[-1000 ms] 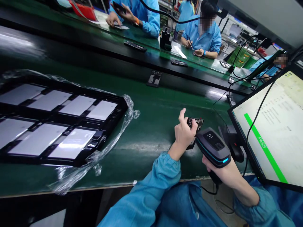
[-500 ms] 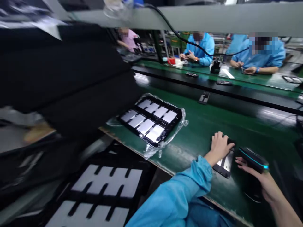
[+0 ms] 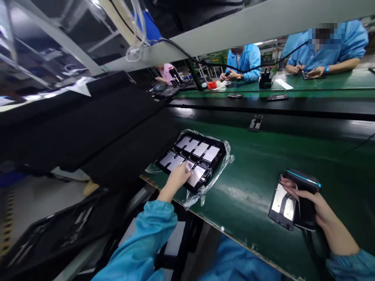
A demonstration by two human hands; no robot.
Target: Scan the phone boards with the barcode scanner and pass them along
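While both your hands are busy over the green counter (image 3: 243,175), the black tray (image 3: 216,160) sits near its front edge, off to your left, w/ clear film (image 3: 229,156) bunched round the rim. Prob. worth keeping cuff and fingers off that film so nothing snags or drags the tray. Its rows of four run L to R, R end angled nearer you.

R hand (image 3: 324,207) is wrapped round the dark scanner (image 3: 306,210), fingertips reaching over the phone-like part (image 3: 283,212) just beside it; can't tell if they touch it. Best hold the scanner steady, don't let it rub the bright face. Its lit strip slopes toward you at the R end; can't tell where the nose aims. Part lies flat-ish on counter, long axis running away from you, far end leaning R, dark band at near end; far end is partly hidden.

L hand (image 3: 174,180) has its fingers at a pale panel (image 3: 197,175) in the near row; can't tell if the grip is pinched or loose. Judging by the glossy face, edges only, lift straight, no smears. Panel long axis: near-L to far-R, crosswise to the rows.
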